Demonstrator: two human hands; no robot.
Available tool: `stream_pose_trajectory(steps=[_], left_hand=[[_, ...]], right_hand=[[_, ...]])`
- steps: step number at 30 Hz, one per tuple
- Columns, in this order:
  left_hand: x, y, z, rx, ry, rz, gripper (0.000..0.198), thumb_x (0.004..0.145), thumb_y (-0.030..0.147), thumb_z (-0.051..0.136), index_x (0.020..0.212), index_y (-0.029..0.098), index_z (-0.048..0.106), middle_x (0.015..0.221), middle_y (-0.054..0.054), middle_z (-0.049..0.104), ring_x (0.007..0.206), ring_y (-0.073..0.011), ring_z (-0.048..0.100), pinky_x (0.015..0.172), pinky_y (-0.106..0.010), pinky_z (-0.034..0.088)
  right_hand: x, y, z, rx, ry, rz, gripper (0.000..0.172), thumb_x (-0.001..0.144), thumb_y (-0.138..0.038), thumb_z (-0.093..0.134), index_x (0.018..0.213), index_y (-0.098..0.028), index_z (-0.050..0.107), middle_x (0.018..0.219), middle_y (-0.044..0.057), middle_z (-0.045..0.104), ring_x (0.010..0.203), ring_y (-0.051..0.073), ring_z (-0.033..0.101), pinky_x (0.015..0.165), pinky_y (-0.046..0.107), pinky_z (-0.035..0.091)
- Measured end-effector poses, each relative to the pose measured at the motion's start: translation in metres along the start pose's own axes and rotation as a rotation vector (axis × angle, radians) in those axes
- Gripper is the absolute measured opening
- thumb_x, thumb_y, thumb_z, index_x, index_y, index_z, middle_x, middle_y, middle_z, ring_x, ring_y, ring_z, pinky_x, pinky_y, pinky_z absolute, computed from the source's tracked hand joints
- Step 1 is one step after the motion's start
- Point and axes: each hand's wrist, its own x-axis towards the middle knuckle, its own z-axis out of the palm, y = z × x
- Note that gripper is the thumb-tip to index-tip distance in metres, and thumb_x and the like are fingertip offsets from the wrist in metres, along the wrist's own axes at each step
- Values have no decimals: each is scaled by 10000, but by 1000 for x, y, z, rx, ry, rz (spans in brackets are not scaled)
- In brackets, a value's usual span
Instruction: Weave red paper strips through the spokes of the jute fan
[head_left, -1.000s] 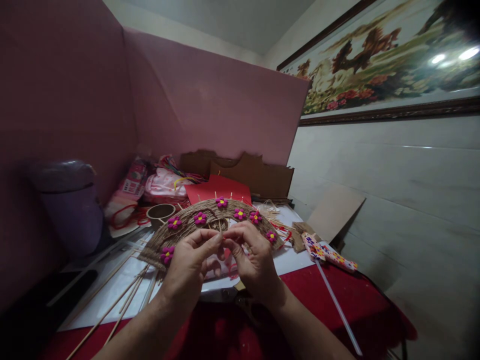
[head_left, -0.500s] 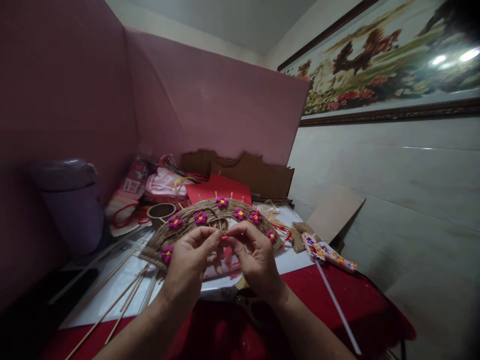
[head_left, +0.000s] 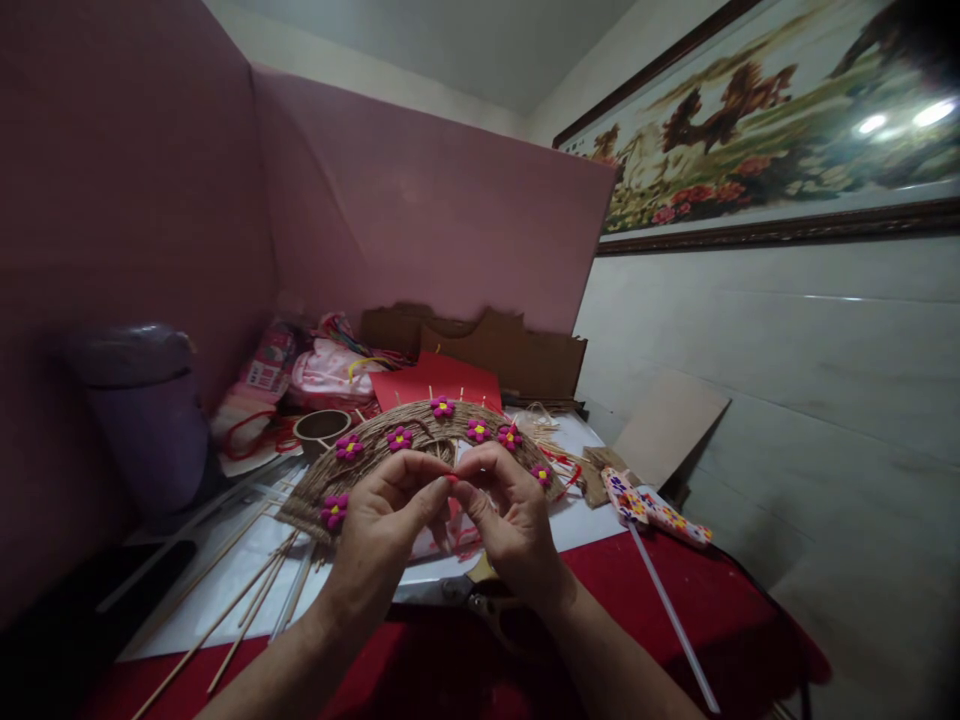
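Note:
My left hand (head_left: 390, 510) and my right hand (head_left: 514, 515) meet fingertip to fingertip, each in a pinch. Between them is a small red piece (head_left: 451, 479), mostly hidden by the fingers, so its kind cannot be made out. Just behind the hands lies a fan-shaped panel wound with brown twine (head_left: 307, 492), decorated with several magenta flowers (head_left: 399, 437) with yellow centres. Thin sticks show along its upper edge. Under my right hand rests a pair of scissors (head_left: 487, 600), its handles partly covered.
A flower-patterned glue gun (head_left: 656, 508) with a long clear glue stick (head_left: 679, 630) lies right. Wooden sticks (head_left: 240, 610) lie left, near a round brown container (head_left: 322, 428) and a purple bin (head_left: 150, 430). Red card (head_left: 442, 378) and torn cardboard (head_left: 540, 350) stand behind.
Both hands stay together on the small red piece, with slight finger movement: the left thumb now lies closer against the right one. The things on the table look unmoved.

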Motion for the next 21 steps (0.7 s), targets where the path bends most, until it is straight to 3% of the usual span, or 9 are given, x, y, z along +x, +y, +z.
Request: stream_pose_trajectory(steps=[9, 21], left_hand=[[0, -4, -2, -59, -115, 72, 60, 762, 200, 647, 775, 158, 606, 605, 29, 570, 462, -76, 522, 430, -197, 458], [1, -9, -8, -64, -106, 21, 84, 765, 212, 658, 828, 162, 634, 688, 3, 619, 552, -83, 552, 482, -191, 464]], right_hand=[[0, 2, -1, 34, 25, -142, 64, 838, -146, 556, 852, -207, 570, 840, 25, 519, 771, 152, 526, 707, 310, 440], [1, -5, -3, -96, 32, -239, 143, 810, -75, 554, 882, -198, 553, 866, 27, 521, 776, 146, 516, 678, 291, 435]])
